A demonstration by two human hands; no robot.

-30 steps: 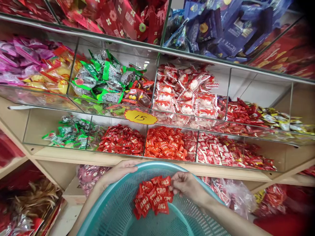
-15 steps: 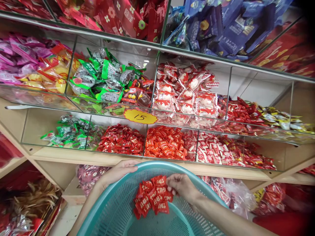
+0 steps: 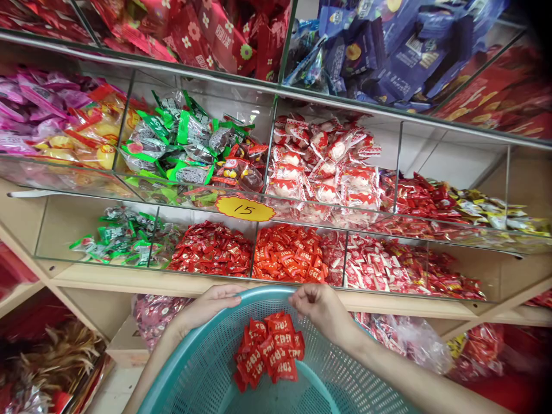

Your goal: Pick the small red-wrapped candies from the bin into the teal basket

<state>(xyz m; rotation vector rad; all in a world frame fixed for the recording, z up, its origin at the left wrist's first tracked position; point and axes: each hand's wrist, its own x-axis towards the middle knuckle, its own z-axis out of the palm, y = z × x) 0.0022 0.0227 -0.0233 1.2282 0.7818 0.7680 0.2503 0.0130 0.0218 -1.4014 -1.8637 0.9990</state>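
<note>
A teal plastic basket (image 3: pixel 190 356) with perforated walls fills the lower middle, tilted toward the shelf. My left hand (image 3: pixel 215 302) grips its upper left rim, fingers laid over the edge. Inside the basket lies a small heap of red wrapped candies (image 3: pixel 269 351) with pale lettering. My right hand (image 3: pixel 317 307) is over the far rim, up and to the right of that heap, its fingers curled together; whether anything small is between them cannot be made out. Just beyond the rim, similar orange-red candies (image 3: pixel 288 253) fill a bin of the lowest clear row.
Clear-fronted bins hold green-wrapped candies (image 3: pixel 190 138), white-and-red ones (image 3: pixel 328 161) and dark red ones (image 3: pixel 211 250). A yellow price tag (image 3: pixel 245 208) marked 15 hangs on the middle row's front. A wooden ledge (image 3: pixel 129 280) runs below the bins.
My right hand has moved up from the red candies in the basket to the far rim. My left hand keeps its grip on the rim. The candies remain in the basket.
</note>
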